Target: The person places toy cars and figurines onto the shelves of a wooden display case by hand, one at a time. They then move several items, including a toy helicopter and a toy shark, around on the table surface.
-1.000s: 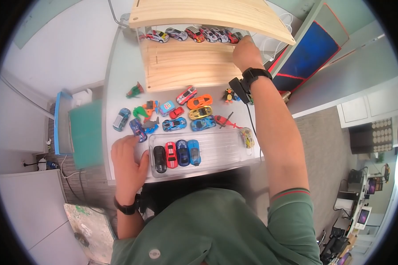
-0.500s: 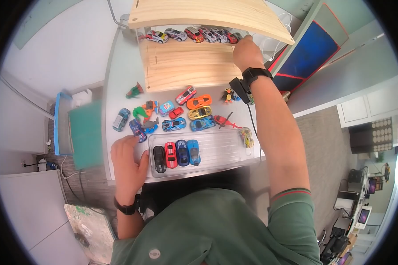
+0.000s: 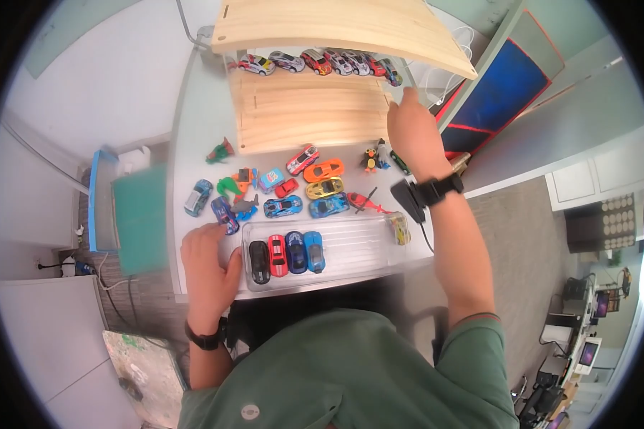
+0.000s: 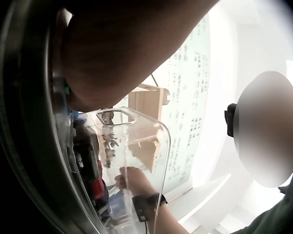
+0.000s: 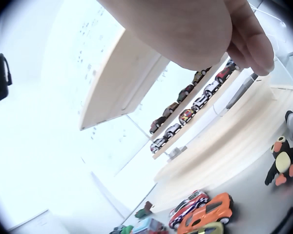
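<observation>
My right hand (image 3: 413, 132) is in front of the wooden shelf (image 3: 315, 111), just below its right end, with nothing in its fingers. Above its fingertips, a dark multicoloured toy car (image 3: 391, 73) ends a row of toy cars on the middle board. In the right wrist view the fingers (image 5: 256, 48) extend loosely near that row. Beside the clear plastic tray (image 3: 358, 247), my left hand (image 3: 209, 264) rests on the table, fingertips right at a dark blue toy car (image 3: 224, 214). Several cars stand at the tray's left, including a red one (image 3: 277, 255).
Loose toys lie between shelf and tray: an orange car (image 3: 323, 169), a yellow car (image 3: 325, 188), a red helicopter (image 3: 366, 201) and a penguin figure (image 3: 369, 160). The shelf's top board (image 3: 336, 28) overhangs the row. A blue-and-red panel (image 3: 504, 79) stands at right.
My right hand has let go of the dark multicoloured car at the row's right end and drawn back toward me, slightly right. The left hand has stayed put.
</observation>
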A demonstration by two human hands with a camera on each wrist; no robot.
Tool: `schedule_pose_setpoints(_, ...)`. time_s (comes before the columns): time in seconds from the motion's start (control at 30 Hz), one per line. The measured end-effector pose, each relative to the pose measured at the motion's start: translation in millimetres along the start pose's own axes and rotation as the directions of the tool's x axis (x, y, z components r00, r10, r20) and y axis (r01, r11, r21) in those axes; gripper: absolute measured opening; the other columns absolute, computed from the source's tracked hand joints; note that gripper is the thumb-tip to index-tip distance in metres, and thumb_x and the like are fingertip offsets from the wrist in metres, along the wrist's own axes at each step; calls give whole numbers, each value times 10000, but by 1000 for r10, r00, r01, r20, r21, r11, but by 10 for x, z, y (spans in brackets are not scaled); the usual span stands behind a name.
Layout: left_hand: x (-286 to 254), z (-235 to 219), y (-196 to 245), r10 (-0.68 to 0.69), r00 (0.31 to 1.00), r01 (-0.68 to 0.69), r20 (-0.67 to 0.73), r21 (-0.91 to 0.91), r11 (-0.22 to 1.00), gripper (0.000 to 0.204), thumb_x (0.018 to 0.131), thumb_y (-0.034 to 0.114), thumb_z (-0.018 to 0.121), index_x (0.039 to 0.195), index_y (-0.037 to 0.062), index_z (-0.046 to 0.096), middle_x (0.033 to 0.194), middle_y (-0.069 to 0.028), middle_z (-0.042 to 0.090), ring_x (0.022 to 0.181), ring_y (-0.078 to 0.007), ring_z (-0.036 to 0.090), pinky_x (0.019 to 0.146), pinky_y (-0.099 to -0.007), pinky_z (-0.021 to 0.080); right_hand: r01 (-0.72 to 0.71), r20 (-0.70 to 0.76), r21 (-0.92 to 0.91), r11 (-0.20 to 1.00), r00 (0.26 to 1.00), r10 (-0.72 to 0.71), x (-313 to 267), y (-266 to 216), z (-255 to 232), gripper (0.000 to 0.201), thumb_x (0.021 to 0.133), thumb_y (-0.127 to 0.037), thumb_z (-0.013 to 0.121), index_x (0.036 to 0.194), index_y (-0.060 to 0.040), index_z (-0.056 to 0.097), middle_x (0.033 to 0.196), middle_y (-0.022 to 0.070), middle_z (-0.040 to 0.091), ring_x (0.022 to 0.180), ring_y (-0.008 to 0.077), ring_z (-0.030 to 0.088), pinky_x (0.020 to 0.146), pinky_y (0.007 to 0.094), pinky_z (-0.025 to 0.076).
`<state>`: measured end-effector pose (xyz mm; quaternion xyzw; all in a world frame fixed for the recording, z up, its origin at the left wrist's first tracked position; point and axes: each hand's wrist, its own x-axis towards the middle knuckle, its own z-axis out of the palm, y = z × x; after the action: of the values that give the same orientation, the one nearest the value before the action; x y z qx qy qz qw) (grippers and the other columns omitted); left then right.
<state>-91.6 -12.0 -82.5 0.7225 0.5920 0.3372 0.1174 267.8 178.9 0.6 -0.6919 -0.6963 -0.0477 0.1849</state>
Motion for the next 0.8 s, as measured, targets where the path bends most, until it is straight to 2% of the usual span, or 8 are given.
schedule_pose_setpoints(0.13, 0, 9, 8, 6, 1000, -5, -8, 20, 1000, 491, 823, 31, 771, 1293, 32, 628, 1303, -202, 646, 1225, -433, 574, 1077, -518, 426, 79, -2, 110, 991, 997, -79, -374, 54, -353, 346, 1058, -147, 563, 1287, 110, 527, 863, 342, 707, 835, 517, 709, 740, 582, 565)
schedule_pose_setpoints(0.23, -24, 40, -46, 4, 1000, -5, -22, -25, 1000, 475, 845, 37, 769, 1298, 29, 627, 1310, -201, 645, 1222, -425, 584, 1073, -512, 447, 0, 44, 263, 965, 999, -11, -597, 203, -490, 331, 1049, -140, 612, 1315, 56, 609, 848, 292, 712, 821, 479, 714, 741, 533, 556)
schedule_pose_setpoints(0.3, -63, 60, -62, -38, 998, 34, -48, -74, 997, 462, 858, -8, 744, 1300, 25, 612, 1321, -187, 634, 1237, -382, 584, 1083, -467, 451, -126, 189, 415, 901, 981, 50, -710, 320, -574, 323, 1057, -157, 625, 1322, 27, 628, 819, 215, 720, 748, 364, 733, 695, 443, 561)
schedule_pose_setpoints(0.33, -83, 51, -64, -82, 994, 73, -70, -129, 989, 452, 872, -52, 719, 1301, 20, 598, 1333, -173, 624, 1251, -339, 585, 1093, -421, 455, -126, 188, 423, 897, 981, 49, -761, 368, -611, 323, 1057, -157, 625, 1322, 27, 628, 819, 215, 720, 748, 364, 733, 695, 443, 561)
schedule_pose_setpoints(0.4, -112, -21, -92, -62, 995, 55, -80, -85, 995, 427, 889, -50, 711, 1296, 18, 602, 1324, -166, 631, 1248, -326, 593, 1094, -413, 456, -228, 259, 532, 816, 961, 99, -856, 469, -668, 307, 1056, -161, 652, 1310, 11, 654, 804, 121, 706, 691, 215, 710, 661, 349, 545)
schedule_pose_setpoints(0.57, 129, -323, 335, -45, 997, 41, -62, -73, 996, 356, 914, -26, 716, 1257, 15, 631, 1283, -170, 658, 1212, -334, 629, 1071, -418, 478, -309, 313, 644, 700, 941, 128, -1023, 805, -660, 279, 1062, -158, 665, 1283, 13, 672, 826, 47, 689, 706, 116, 681, 654, 293, 535)
schedule_pose_setpoints(0.67, 557, -450, 709, 160, 981, -160, 112, -9, 987, 326, 902, 2, 747, 1218, 24, 667, 1242, -189, 671, 1142, -382, 651, 1020, -433, 505, -343, 331, 726, 597, 934, 133, -1081, 1045, -522, 255, 1073, -166, 666, 1263, 4, 683, 837, 19, 681, 709, 93, 660, 652, 269, 524)
schedule_pose_setpoints(0.8, 1201, -264, 1326, 278, 929, -292, 245, 22, 956, 377, 884, 68, 788, 1240, 21, 674, 1233, -187, 676, 1152, -399, 645, 1002, -463, 527, -339, 322, 824, 454, 939, 116, -1142, 1282, -312, 227, 1083, -170, 666, 1229, 3, 686, 831, -6, 666, 696, 65, 621, 635, 241, 493)
